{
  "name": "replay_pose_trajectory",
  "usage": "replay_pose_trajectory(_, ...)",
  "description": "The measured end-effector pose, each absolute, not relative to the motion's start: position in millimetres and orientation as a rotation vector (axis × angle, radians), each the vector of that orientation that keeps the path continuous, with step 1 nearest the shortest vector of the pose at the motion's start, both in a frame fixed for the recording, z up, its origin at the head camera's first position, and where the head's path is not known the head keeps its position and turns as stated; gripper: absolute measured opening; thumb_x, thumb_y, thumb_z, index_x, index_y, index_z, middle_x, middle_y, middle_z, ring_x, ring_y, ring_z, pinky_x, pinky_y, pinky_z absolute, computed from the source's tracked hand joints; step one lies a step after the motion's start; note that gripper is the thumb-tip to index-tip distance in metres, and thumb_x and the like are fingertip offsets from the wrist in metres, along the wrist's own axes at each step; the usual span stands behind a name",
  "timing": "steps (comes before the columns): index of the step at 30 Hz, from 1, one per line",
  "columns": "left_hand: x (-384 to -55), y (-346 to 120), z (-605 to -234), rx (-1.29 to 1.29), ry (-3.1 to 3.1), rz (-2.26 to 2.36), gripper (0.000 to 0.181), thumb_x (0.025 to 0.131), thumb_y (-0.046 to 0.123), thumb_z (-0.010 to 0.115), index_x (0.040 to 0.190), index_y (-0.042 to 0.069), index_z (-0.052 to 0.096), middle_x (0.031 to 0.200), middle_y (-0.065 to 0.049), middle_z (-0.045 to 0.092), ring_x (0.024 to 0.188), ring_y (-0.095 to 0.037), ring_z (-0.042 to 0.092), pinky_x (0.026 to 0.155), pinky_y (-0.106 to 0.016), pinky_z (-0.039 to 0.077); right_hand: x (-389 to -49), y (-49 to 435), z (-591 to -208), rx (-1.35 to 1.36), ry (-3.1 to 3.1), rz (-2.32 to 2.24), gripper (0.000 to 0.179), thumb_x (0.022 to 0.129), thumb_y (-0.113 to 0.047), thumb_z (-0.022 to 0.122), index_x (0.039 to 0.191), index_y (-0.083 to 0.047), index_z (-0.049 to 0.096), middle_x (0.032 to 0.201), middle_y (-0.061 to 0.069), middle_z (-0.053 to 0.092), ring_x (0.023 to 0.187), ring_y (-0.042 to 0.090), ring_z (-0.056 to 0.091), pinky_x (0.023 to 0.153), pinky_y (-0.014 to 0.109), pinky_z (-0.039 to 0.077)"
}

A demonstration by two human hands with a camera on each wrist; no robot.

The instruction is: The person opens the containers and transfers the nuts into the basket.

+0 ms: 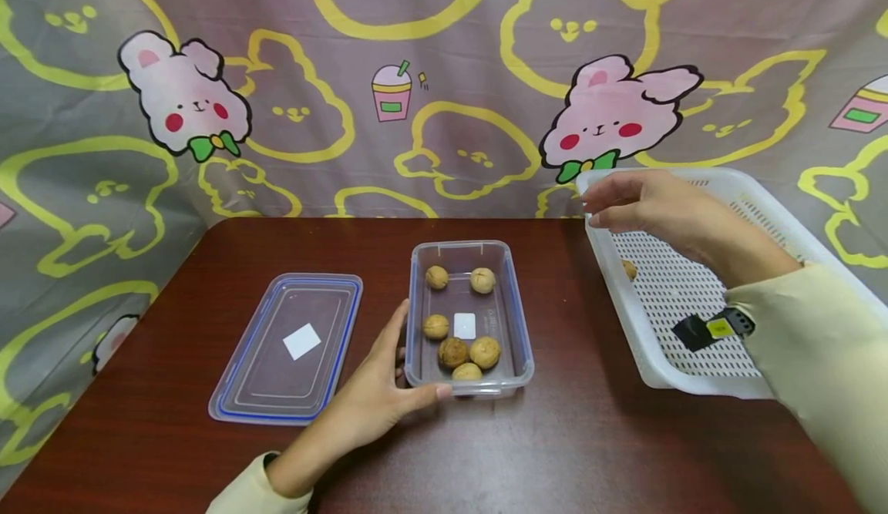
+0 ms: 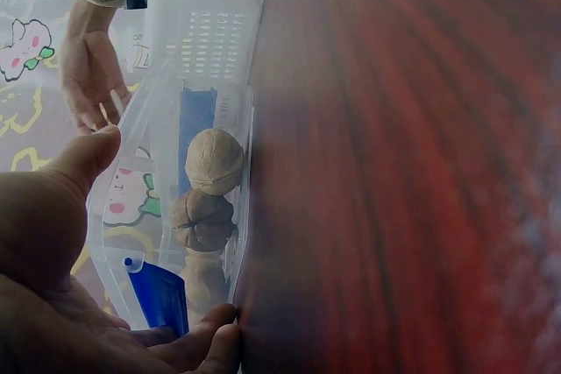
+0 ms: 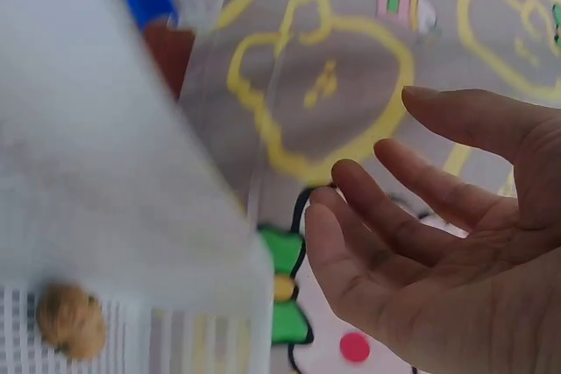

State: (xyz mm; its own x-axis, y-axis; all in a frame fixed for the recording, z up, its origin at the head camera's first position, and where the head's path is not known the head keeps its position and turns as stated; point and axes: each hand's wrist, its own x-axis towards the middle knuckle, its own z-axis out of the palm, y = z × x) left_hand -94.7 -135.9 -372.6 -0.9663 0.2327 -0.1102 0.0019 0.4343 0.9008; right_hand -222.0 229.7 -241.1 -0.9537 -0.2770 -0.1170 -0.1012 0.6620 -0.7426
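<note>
My left hand (image 1: 378, 394) holds the near left corner of a clear plastic food container (image 1: 522, 321), thumb along its front rim and fingers against its left side. Several walnuts (image 1: 485, 352) lie inside it, most grouped at the near end; the left wrist view shows a walnut (image 2: 215, 162) through the wall. Over the far left part of a white perforated basket (image 1: 634, 344) hovers my right hand (image 1: 666, 213), its fingers loosely bent with nothing between them, as the right wrist view also shows. One walnut (image 1: 629, 270) sits in the basket by its left wall.
Left of the container, a clear lid (image 1: 260, 375) with a blue seal and a white square label (image 1: 301, 341) lies flat on the dark red-brown table (image 1: 555, 452). A patterned cloth (image 1: 458, 75) hangs behind the table and along its left side.
</note>
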Motion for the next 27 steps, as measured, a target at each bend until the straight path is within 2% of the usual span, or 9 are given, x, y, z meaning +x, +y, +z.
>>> replay_pose_trajectory(1, -95, -136, -372, 0.205, 2.468, 1.551, 0.125, 0.082, 0.029, 0.092, 0.170, 0.021, 0.005, 0.173, -0.020, 0.020, 0.141, -0.042, 0.050, 0.108, -0.047, 0.054, -220, 224, -240, -0.318, 2.653, -1.170, 0.044, 0.102, -0.019, 0.068, 0.142, -0.004, 0.058, 0.142, 0.016, 0.059, 0.123, 0.029, 0.058, 0.108, 0.049, 0.052)
replay_pose_trajectory(5, -95, -136, -372, 0.202, 2.471, 1.553, 0.125, 0.082, 0.029, 0.092, 0.170, 0.021, 0.005, 0.172, -0.021, 0.020, 0.141, -0.041, 0.051, 0.107, -0.045, 0.055, -213, 203, -237, -0.358, 2.635, -1.190, 0.040, 0.100, -0.017, 0.070, 0.137, -0.006, 0.062, 0.139, 0.014, 0.063, 0.120, 0.027, 0.061, 0.104, 0.041, 0.054)
replay_pose_trajectory(12, -96, -137, -373, 0.204, 2.467, 1.550, 0.125, 0.082, 0.029, 0.092, 0.170, 0.021, 0.004, 0.172, -0.020, 0.021, 0.141, -0.040, 0.051, 0.107, -0.044, 0.055, -201, 176, -239, -0.434, 2.593, -1.202, 0.039, 0.097, -0.017, 0.073, 0.133, -0.006, 0.065, 0.131, 0.013, 0.068, 0.116, 0.027, 0.063, 0.098, 0.038, 0.055)
replay_pose_trajectory(17, -97, -137, -375, 0.213, 2.472, 1.550, 0.125, 0.082, 0.029, 0.092, 0.170, 0.021, 0.005, 0.172, -0.019, 0.022, 0.141, -0.040, 0.051, 0.107, -0.043, 0.055, -196, 152, -249, -0.471, 2.548, -1.223, 0.034, 0.094, -0.014, 0.073, 0.127, -0.005, 0.069, 0.124, 0.015, 0.070, 0.110, 0.027, 0.064, 0.094, 0.038, 0.055)
replay_pose_trajectory(24, -96, -137, -374, 0.220, 2.453, 1.567, 0.125, 0.082, 0.028, 0.092, 0.170, 0.020, 0.004, 0.172, -0.020, 0.021, 0.141, -0.040, 0.051, 0.106, -0.042, 0.056, -193, 120, -271, -0.533, 2.454, -1.238, 0.032, 0.094, -0.011, 0.074, 0.124, -0.003, 0.069, 0.125, 0.019, 0.070, 0.113, 0.029, 0.066, 0.101, 0.046, 0.055)
replay_pose_trajectory(27, -96, -136, -374, 0.226, 2.453, 1.563, 0.125, 0.082, 0.028, 0.092, 0.170, 0.020, 0.004, 0.172, -0.020, 0.021, 0.140, -0.040, 0.051, 0.106, -0.042, 0.056, -194, 109, -280, -0.582, 2.449, -1.221, 0.030, 0.094, -0.010, 0.074, 0.123, -0.001, 0.070, 0.122, 0.018, 0.071, 0.111, 0.027, 0.067, 0.099, 0.044, 0.056)
